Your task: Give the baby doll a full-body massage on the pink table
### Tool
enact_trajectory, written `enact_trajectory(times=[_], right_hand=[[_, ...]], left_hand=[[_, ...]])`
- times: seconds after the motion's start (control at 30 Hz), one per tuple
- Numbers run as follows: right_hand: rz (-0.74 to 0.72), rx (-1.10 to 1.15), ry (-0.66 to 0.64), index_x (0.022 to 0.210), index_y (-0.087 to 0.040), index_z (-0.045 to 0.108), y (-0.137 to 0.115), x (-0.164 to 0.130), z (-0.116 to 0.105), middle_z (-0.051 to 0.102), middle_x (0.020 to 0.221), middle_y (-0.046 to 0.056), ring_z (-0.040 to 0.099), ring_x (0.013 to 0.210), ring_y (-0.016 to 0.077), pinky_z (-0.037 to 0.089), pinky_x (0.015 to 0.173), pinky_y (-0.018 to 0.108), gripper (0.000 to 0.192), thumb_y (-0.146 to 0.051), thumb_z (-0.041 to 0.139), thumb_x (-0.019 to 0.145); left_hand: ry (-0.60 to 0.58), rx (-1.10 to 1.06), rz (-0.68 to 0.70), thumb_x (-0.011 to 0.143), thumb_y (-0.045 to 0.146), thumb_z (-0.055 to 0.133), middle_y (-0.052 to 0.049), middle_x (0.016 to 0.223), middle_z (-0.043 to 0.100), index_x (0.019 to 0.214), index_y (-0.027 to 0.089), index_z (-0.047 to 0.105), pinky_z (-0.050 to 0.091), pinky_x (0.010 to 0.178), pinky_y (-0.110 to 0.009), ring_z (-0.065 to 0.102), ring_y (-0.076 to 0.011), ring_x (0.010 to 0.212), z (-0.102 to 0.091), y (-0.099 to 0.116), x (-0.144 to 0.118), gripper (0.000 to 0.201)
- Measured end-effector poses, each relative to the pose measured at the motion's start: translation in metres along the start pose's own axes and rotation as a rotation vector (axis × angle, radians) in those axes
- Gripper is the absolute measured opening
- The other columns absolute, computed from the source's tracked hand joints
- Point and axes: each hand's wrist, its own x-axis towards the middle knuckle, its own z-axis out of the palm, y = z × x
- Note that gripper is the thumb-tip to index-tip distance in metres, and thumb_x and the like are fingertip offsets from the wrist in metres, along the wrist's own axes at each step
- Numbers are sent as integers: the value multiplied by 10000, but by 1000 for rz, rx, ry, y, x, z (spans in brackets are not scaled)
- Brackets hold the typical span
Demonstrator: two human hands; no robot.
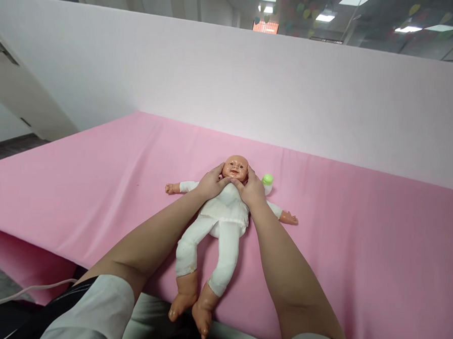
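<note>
A baby doll (226,210) with a white cloth body lies on its back, its feet towards me at the front edge of the pink-covered table (112,183). My left hand (212,183) cups the left side of the doll's head and neck, thumb below the chin. On the other side, my right hand (252,190) holds the head in the same way, and the two thumbs meet near the doll's collar. Some fingertips are hidden behind the head. Just right of my right hand is a small clear bottle with a green cap (267,181).
Behind the table rises a white partition (231,83), with a glass pane above it. A door (22,78) stands at the far left. A pale cable (26,290) runs by my left sleeve at the lower left.
</note>
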Motion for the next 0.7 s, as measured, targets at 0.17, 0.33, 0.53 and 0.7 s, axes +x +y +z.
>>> enact_trajectory(times=[0.17,0.33,0.53,0.7], right_hand=[[-12,-64,-21,1597,-165,478,0,0,-4,675,1427,201,661,1271,372,500,1127,540,861,-617,727,906],[-25,-40,-40,1602,-147,484,2,1,-5,677,1443,189,651,1313,345,482,1159,505,683,-518,546,1032],[-50,-29,-26,1602,-123,481,5,-1,-6,599,1556,170,564,1449,322,417,1241,489,645,-497,379,1087],[-56,-33,2,1599,-141,483,3,-4,-6,634,1510,179,642,1350,326,472,1191,497,724,-597,488,1037]], left_hand=[[21,-46,-47,949,532,670,-163,1513,630,1633,174,435,499,1135,-445,674,-339,1288,1,-1,0,807],[45,-91,-99,980,525,628,-143,1529,624,1619,194,466,460,1184,-467,628,-345,1368,2,-2,1,738],[58,-91,-65,1041,511,513,-142,1618,530,1594,149,501,332,1289,-450,479,-328,1523,4,-3,3,661],[41,-153,-50,1020,560,545,-132,1598,557,1595,180,504,367,1266,-457,522,-339,1486,4,-6,4,690]])
